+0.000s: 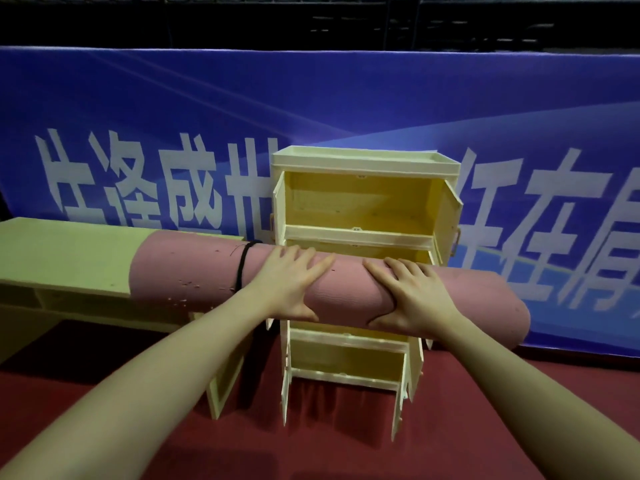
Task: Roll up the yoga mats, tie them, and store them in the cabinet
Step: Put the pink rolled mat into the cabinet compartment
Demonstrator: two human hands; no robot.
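A rolled pink yoga mat (194, 271) hangs level in front of me, held in both hands. A black tie (242, 268) circles it left of centre. My left hand (287, 285) grips the roll just right of the tie, fingers over the top and thumb underneath. My right hand (412, 296) grips it a little further right in the same way. Behind the mat stands a pale yellow cabinet (363, 161) with its doors swung open; its top compartment holds nothing. The mat hides the middle compartment.
A low yellow-green bench or shelf unit (62, 254) stands to the left of the cabinet, under the mat's left end. A blue banner with large white characters (156, 109) runs behind everything. The floor (519, 393) is dark red.
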